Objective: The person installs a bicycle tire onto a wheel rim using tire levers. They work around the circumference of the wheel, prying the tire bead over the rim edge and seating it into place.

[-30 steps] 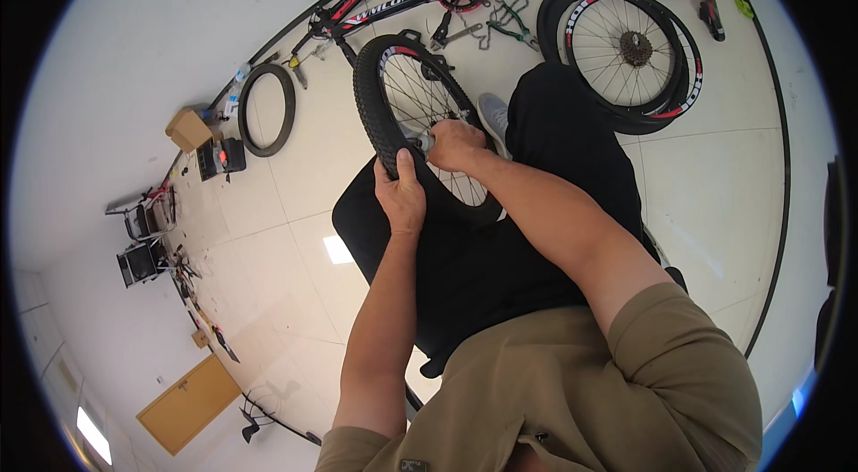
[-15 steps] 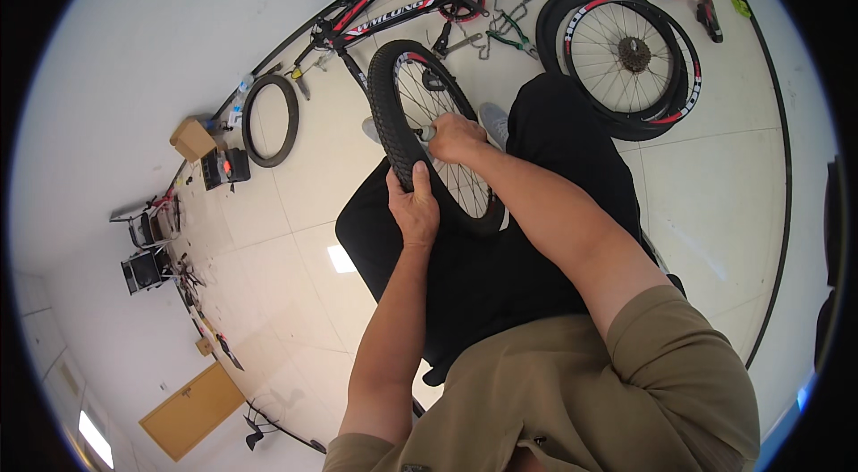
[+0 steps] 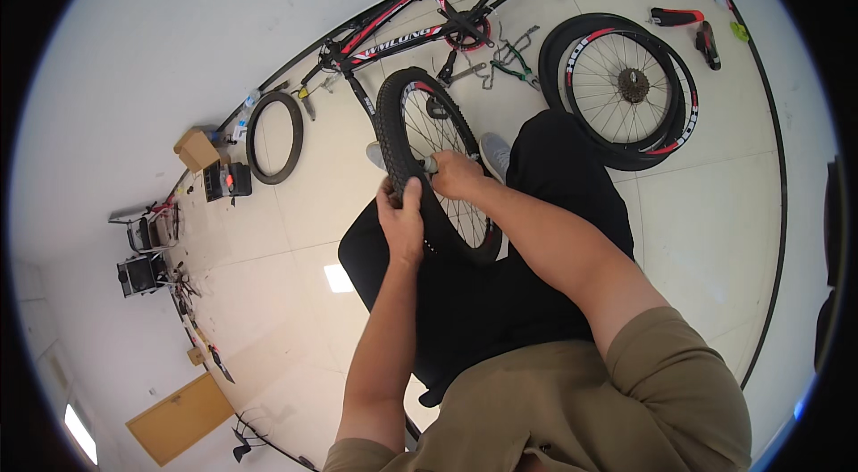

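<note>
A bicycle wheel [image 3: 391, 128] with a black knobby tyre stands tilted upright between my legs, its lower part against my black trousers. My left hand [image 3: 401, 226] is closed around the near left side of the tyre, with the thumb on the tread and the fingertips at the outer side. Through the spokes my right hand [image 3: 458, 176] reaches to the middle of the wheel. Its fingers wrap around the grey hub [image 3: 429, 165], partly hiding it. Beyond the wheel lies a black and red bicycle frame [image 3: 393, 45] along the wall.
Another wheel with a cassette [image 3: 633, 86] lies on the floor at right, over a loose tyre. A smaller tyre [image 3: 254, 138] lies at left near a cardboard box [image 3: 196, 150]. Green-handled pliers [image 3: 516, 70] and a chain are ahead. Saddles [image 3: 677, 17] lie far right.
The whole view has tilted, so the scene sits lower. My left hand has slid slightly along the tyre, with its fingertips now showing at the outer side. My right hand stays at the hub.
</note>
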